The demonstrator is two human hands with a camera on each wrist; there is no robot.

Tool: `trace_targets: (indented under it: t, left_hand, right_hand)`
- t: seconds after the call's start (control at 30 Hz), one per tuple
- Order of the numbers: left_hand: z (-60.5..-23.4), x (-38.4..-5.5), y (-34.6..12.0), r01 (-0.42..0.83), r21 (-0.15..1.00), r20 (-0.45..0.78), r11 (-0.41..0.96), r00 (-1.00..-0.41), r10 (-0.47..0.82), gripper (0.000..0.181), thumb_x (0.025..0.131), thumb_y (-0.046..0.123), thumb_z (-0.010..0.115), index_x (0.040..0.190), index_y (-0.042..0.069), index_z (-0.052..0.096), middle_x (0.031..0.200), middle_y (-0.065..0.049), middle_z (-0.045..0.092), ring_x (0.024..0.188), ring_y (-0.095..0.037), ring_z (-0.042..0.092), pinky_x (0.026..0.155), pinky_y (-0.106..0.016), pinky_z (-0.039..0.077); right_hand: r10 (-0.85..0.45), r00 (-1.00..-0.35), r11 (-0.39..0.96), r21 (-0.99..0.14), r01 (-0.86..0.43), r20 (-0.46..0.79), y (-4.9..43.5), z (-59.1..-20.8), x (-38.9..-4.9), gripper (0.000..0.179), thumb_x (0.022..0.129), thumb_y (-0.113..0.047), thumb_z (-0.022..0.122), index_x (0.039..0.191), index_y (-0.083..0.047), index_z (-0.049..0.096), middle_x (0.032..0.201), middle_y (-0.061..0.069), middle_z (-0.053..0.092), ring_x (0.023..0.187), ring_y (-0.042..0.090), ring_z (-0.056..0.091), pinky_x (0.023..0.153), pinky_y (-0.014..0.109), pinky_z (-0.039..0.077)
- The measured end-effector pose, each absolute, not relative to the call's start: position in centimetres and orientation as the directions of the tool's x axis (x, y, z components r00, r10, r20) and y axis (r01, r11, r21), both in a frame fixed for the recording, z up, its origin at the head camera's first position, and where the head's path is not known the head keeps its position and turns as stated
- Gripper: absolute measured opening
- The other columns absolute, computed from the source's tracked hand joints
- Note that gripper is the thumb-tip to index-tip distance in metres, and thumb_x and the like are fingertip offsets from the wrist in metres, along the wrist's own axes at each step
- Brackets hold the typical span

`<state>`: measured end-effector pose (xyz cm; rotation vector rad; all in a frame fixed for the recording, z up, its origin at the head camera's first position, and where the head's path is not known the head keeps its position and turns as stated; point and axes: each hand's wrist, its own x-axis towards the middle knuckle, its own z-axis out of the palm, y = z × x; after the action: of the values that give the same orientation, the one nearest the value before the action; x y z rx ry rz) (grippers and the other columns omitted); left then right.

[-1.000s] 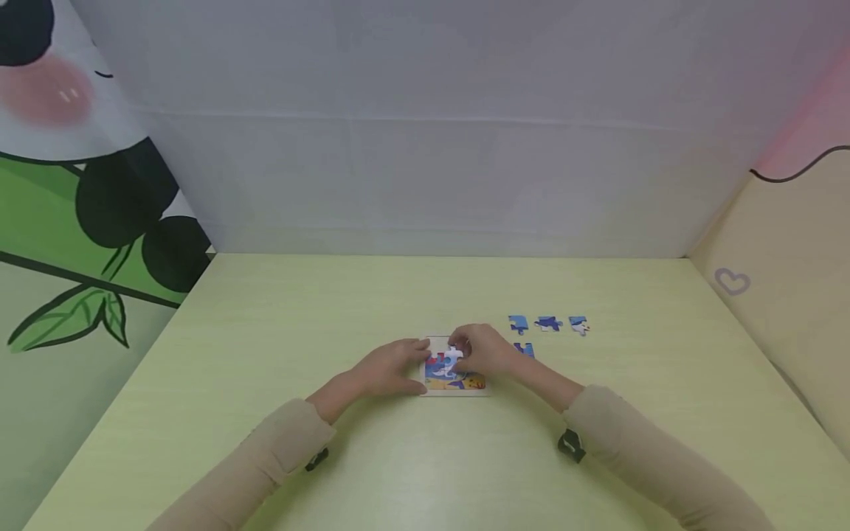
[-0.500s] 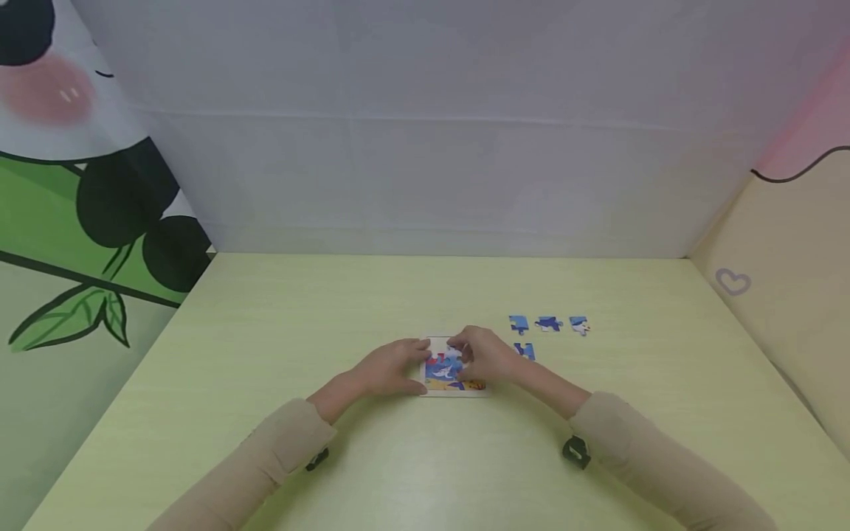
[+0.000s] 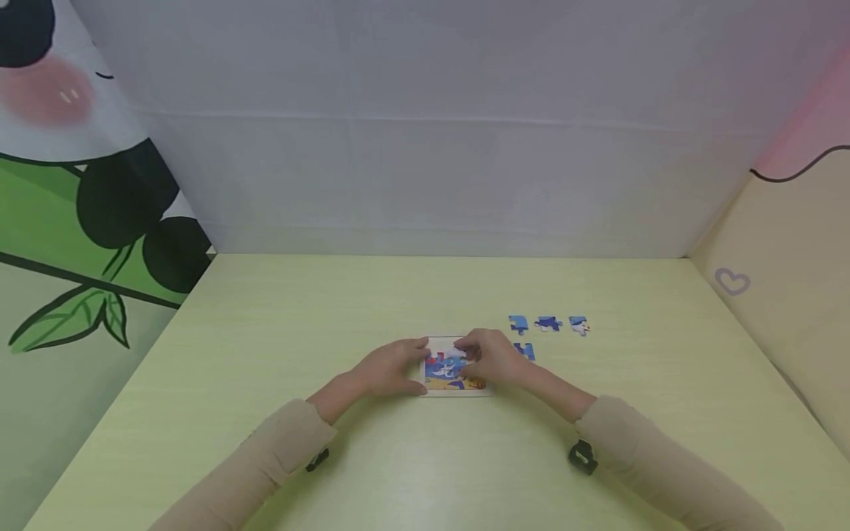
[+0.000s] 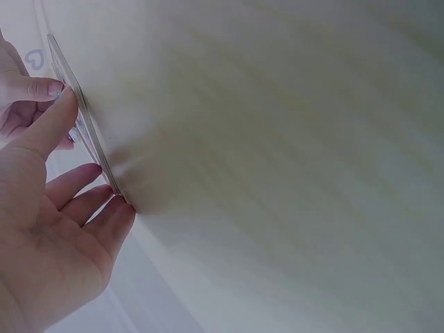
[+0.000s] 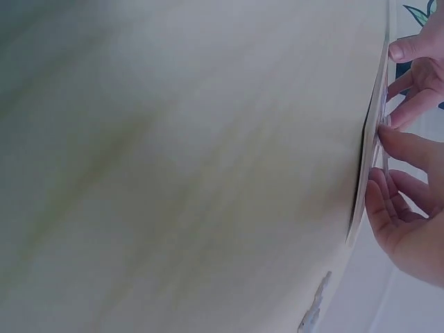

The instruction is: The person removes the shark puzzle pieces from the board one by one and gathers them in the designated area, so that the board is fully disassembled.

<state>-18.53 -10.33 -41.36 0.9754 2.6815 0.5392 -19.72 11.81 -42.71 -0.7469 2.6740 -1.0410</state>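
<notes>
A small jigsaw puzzle board (image 3: 457,394) with a pale border and a sea picture lies on the table. My left hand (image 3: 390,367) grips its left side, thumb at the near corner and fingers at the far one. Over the right part of the board, my right hand (image 3: 494,358) pinches a bluish puzzle piece (image 3: 463,360) between thumb and fingers, mostly hidden by them. In the right wrist view, these fingertips sit right at the board's face. Joined pieces (image 3: 440,372) fill the lower and left parts; a pale area shows along the top.
Several loose blue puzzle pieces lie beyond the right hand, with a shark-like piece (image 3: 548,324) between a blue piece (image 3: 518,323) and a white-and-blue piece (image 3: 579,324). Another piece (image 3: 524,350) lies close to the right hand. A grey wall (image 3: 451,184) rises behind the table.
My right hand has shifted slightly right and nearer, bringing the pinched piece from the board's middle toward its right part. My left hand stays at the left edge.
</notes>
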Motion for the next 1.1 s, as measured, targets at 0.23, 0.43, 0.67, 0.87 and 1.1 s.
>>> trace_targets:
  t: [0.23,0.43,0.67,0.87,1.1]
  left_hand:
    - [-41.6,-18.6,-10.3,0.553,0.400,-0.103,0.730,-0.765,0.636,0.063,0.076,0.028,0.073,0.126,-0.003,0.051,0.137,-0.019,0.040,0.126,-0.034,0.038,0.103,-0.043,0.034]
    - [-41.7,-18.7,-10.4,0.530,0.403,-0.118,0.746,-0.778,0.617,0.063,0.075,0.029,0.073,0.127,0.001,0.051,0.139,-0.017,0.039,0.128,-0.032,0.036,0.104,-0.042,0.032]
    - [-41.9,-18.7,-10.2,0.527,0.397,-0.116,0.752,-0.784,0.610,0.063,0.074,0.029,0.074,0.126,0.001,0.052,0.139,-0.016,0.040,0.128,-0.032,0.036,0.104,-0.042,0.032]
    - [-41.8,-18.8,-10.2,0.524,0.388,-0.120,0.758,-0.787,0.605,0.063,0.074,0.029,0.074,0.126,0.001,0.052,0.139,-0.015,0.039,0.128,-0.031,0.036,0.105,-0.040,0.030]
    - [-41.8,-18.7,-10.2,0.512,0.402,-0.125,0.759,-0.791,0.599,0.063,0.074,0.029,0.075,0.125,0.001,0.053,0.139,-0.015,0.040,0.128,-0.031,0.036,0.105,-0.041,0.031]
  right_hand:
    - [-0.517,-0.855,0.598,-0.695,-0.398,0.044,12.5,-42.2,-19.6,0.042,0.071,-0.006,0.075,0.110,0.004,0.062,0.093,0.006,0.064,0.081,0.014,0.058,0.071,0.023,0.051]
    - [-0.503,-0.862,0.573,-0.723,-0.386,0.061,13.5,-41.6,-19.6,0.042,0.071,-0.006,0.075,0.110,0.003,0.062,0.096,0.005,0.064,0.085,0.017,0.058,0.076,0.028,0.051]
    - [-0.474,-0.878,0.559,-0.747,-0.361,0.069,14.9,-41.7,-19.5,0.037,0.070,-0.006,0.076,0.105,0.001,0.065,0.098,0.005,0.064,0.088,0.016,0.059,0.077,0.026,0.052]
    - [-0.462,-0.880,0.550,-0.742,-0.384,0.113,16.0,-41.6,-19.4,0.035,0.069,-0.005,0.076,0.102,0.002,0.065,0.101,0.012,0.065,0.089,0.021,0.062,0.079,0.030,0.053]
    - [-0.453,-0.881,0.556,-0.728,-0.400,0.138,17.8,-41.4,-19.5,0.035,0.069,-0.008,0.077,0.100,0.002,0.066,0.100,0.011,0.065,0.088,0.022,0.063,0.077,0.030,0.054]
